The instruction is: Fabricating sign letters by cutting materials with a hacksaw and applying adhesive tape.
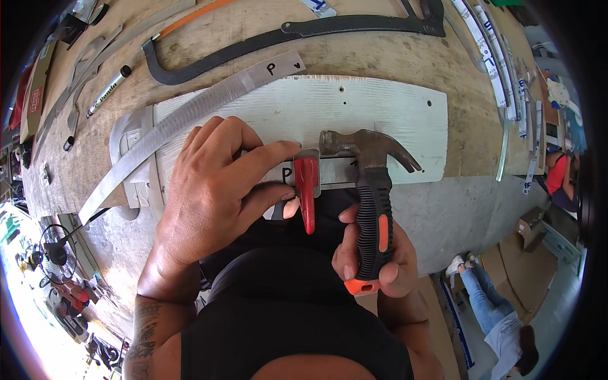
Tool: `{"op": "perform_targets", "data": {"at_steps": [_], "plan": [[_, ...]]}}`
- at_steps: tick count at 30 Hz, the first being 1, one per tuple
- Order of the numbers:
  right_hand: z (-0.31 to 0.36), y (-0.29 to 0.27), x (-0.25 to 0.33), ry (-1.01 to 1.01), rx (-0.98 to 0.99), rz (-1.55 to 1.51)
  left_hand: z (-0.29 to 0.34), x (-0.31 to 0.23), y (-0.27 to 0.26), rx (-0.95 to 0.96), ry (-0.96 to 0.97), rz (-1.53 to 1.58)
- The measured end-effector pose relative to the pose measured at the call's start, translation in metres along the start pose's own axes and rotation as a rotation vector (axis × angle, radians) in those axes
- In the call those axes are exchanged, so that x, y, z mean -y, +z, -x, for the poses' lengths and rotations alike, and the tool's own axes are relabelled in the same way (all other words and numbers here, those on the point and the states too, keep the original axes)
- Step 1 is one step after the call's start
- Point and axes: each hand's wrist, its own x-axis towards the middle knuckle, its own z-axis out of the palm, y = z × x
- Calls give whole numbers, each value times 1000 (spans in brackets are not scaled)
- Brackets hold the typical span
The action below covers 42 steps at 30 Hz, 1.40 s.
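Note:
My right hand is wrapped around the black and orange grip of a claw hammer. The hammer stands upright in view, its metal head over the near edge of a white board. Beside it, my left hand pinches a red tapered piece between thumb and index finger. This piece points down toward me and is set against a small grey metal block at its upper end. A narrow metal strip with black pen marks runs behind the red piece and the hammer; my left fingers hide part of it.
A long metal strip lies slantwise across the board. Behind it are a hacksaw and a marker pen. White-wrapped strips lie at the far right. A fan stands left; a person is at lower right.

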Motion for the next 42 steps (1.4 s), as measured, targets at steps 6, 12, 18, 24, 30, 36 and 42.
{"op": "perform_targets", "data": {"at_steps": [6,12,18,24,30,36,42], "plan": [[0,-6,-5,-58,31,-43,-1,-2,-3,43,-46,27],[1,-8,0,-83,5,8,-1,-3,-3,51,-47,22],[-3,-4,-3,-16,37,-27,0,0,1,21,-15,-13],[-1,-12,-10,-57,117,-126,-2,-2,-4,63,-54,24],[19,-15,-32,-209,240,-238,-2,-2,-2,39,-72,37],[32,-9,-46,-144,275,-297,0,1,-3,56,-45,36],[35,-13,-49,59,343,-276,1,1,0,12,-6,12]]}}
